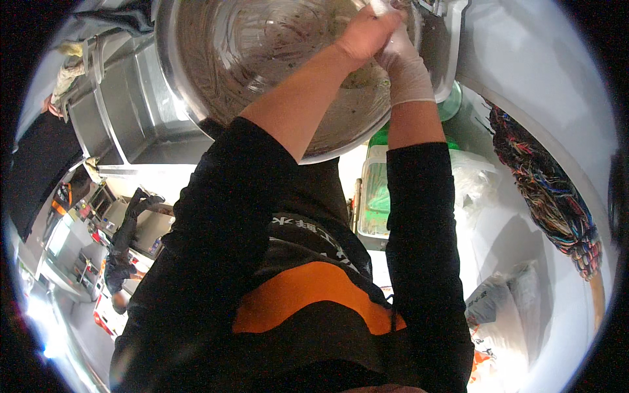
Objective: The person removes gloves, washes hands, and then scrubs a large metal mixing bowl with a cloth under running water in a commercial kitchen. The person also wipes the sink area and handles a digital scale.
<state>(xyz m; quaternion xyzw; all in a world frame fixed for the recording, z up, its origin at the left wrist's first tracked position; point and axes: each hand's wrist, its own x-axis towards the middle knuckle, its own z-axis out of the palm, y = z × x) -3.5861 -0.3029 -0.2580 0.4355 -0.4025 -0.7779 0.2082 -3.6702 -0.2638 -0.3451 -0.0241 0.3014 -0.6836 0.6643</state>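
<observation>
My left hand (369, 33), bare, crosses to the right and closes against my right hand (397, 51). A thin whitish disposable glove covers my right hand to just above the wrist. Both hands meet over the right side of a large round stainless steel bowl (275, 64), near its far rim. Smears and small dark specks coat the inside of the bowl. Something white (381, 7) shows at the fingers, by the top edge of the picture. The fingers of my right hand are mostly hidden behind my left hand and blurred.
Steel sink basins (142, 88) adjoin the bowl on the left. A person's dark sleeve (42, 157) reaches in there; another person (120, 260) is farther off. Below right are a lidded green-and-white container (376, 196) and plastic bags (506, 314). A multicoloured string mop (545, 191) stands along the right wall.
</observation>
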